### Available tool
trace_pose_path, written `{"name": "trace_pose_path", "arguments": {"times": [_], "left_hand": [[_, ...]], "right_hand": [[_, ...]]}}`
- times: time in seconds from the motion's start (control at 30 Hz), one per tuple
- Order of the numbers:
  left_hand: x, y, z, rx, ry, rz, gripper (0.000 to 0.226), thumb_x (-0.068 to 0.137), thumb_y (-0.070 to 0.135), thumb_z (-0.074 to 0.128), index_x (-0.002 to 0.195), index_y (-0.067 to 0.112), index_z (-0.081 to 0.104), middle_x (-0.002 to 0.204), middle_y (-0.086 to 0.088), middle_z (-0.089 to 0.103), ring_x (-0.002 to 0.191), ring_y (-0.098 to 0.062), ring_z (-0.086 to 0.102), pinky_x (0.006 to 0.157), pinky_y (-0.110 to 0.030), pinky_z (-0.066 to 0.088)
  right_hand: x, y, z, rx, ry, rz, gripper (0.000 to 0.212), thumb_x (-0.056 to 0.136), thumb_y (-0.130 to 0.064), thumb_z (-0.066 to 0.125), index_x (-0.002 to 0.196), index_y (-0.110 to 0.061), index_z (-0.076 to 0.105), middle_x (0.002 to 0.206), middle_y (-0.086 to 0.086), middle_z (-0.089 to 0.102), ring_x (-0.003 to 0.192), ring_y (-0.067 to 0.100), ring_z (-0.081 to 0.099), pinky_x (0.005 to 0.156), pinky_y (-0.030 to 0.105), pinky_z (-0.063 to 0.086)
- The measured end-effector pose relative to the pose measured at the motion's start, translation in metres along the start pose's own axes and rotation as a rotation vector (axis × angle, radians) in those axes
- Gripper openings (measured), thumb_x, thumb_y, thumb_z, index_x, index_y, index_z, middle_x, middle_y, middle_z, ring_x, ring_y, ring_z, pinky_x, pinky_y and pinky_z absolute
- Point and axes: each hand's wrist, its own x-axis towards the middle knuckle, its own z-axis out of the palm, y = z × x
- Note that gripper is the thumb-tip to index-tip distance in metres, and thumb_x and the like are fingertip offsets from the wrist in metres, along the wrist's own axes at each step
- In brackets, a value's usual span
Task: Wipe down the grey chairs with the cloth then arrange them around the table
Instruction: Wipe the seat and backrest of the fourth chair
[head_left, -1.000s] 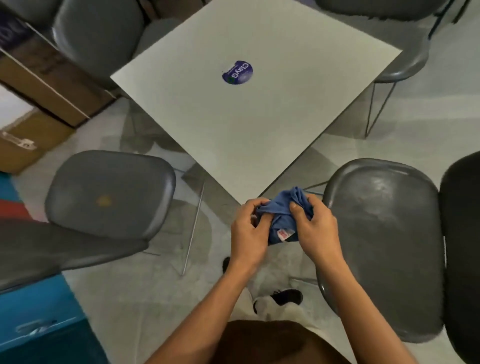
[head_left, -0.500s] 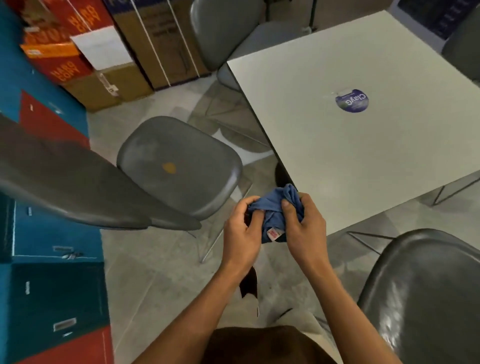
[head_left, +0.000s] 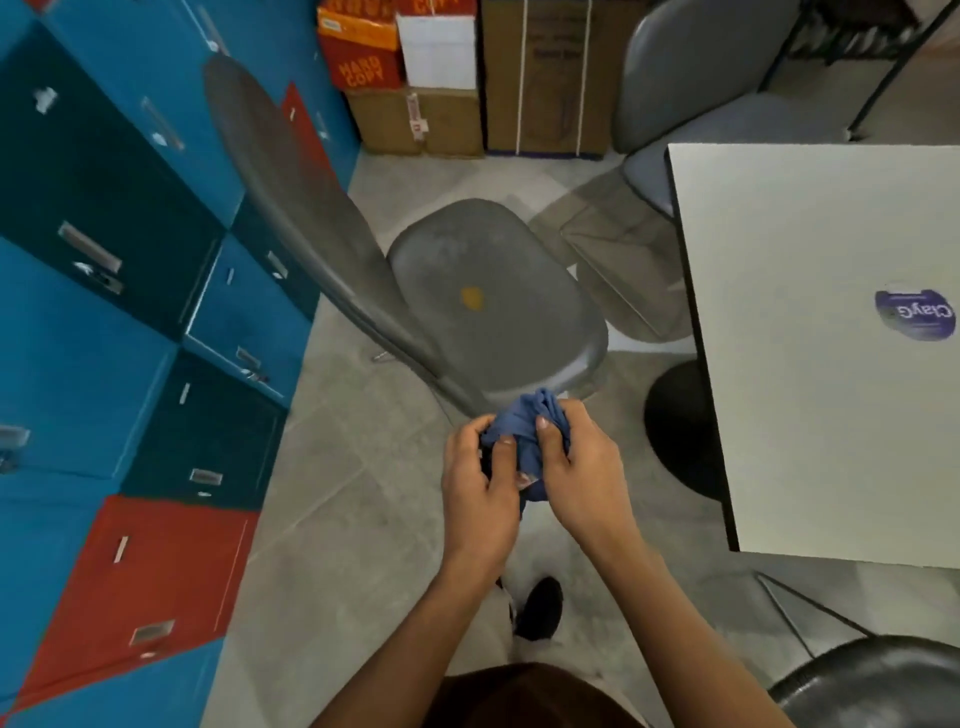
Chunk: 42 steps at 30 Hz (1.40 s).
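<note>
Both hands, left and right, bunch a blue cloth at lower centre. Just above sits a grey chair, its seat stained; the table fills the right. Wiping looks about to start; next, press cloth to seat.

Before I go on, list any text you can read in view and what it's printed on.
"ClayG": round purple sticker on the white square table, upside down to the camera.
"HAND COPY": red cardboard box by the wall; reading unsure.
White paper label on the stacked boxes: too blurred.
Tag on the blue cloth: unreadable.
Locker plates: too small.
</note>
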Motion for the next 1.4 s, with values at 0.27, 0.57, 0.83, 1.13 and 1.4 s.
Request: {"name": "trace_pose_path", "arguments": {"times": [0.27,0.57,0.83,1.13,1.4], "left_hand": [[0.004,-0.023,-0.089,0.027,0.212,0.019,0.018,0.105,0.021,0.054,0.112,0.036,0.061,0.115,0.001,0.063,0.100,-0.015,0.068,0.086,-0.047,0.059],[0.058,-0.029,-0.197,0.024,0.237,0.044,0.017,0.102,0.013,0.057,0.114,0.022,0.066,0.111,-0.001,0.066,0.100,-0.011,0.066,0.087,-0.035,0.057],[0.137,-0.005,-0.283,0.018,0.208,0.136,0.015,0.101,0.012,0.060,0.111,0.022,0.066,0.107,0.002,0.067,0.096,-0.009,0.066,0.082,-0.025,0.055],[0.240,0.074,-0.314,-0.047,0.167,0.300,0.017,0.101,0.015,0.060,0.108,0.029,0.066,0.105,0.003,0.067,0.094,-0.014,0.067,0.079,-0.036,0.058],[0.348,0.139,-0.304,-0.054,0.083,0.378,0.012,0.101,0.017,0.062,0.110,0.021,0.069,0.104,0.004,0.069,0.093,-0.013,0.068,0.077,-0.024,0.055]], "right_hand": [[-0.016,-0.038,0.078,-0.018,-0.154,-0.111,0.010,0.106,-0.023,0.049,0.103,-0.016,0.056,0.081,-0.007,0.059,0.067,0.008,0.054,0.057,0.015,0.039],[-0.009,-0.106,0.176,0.085,-0.184,-0.092,0.008,0.107,-0.022,0.049,0.102,-0.020,0.055,0.086,-0.005,0.062,0.079,0.005,0.060,0.062,0.012,0.043],[0.026,-0.192,0.241,0.109,-0.074,-0.138,0.008,0.105,-0.020,0.051,0.107,-0.017,0.058,0.086,-0.012,0.061,0.082,0.001,0.062,0.066,0.009,0.043],[0.112,-0.283,0.248,0.205,0.042,-0.217,0.008,0.105,-0.020,0.052,0.109,-0.018,0.059,0.088,-0.009,0.063,0.078,0.000,0.063,0.062,0.009,0.044],[0.219,-0.327,0.242,0.309,0.090,-0.198,0.008,0.106,-0.021,0.052,0.102,-0.017,0.057,0.080,-0.007,0.061,0.067,-0.003,0.062,0.052,0.009,0.042]]}}
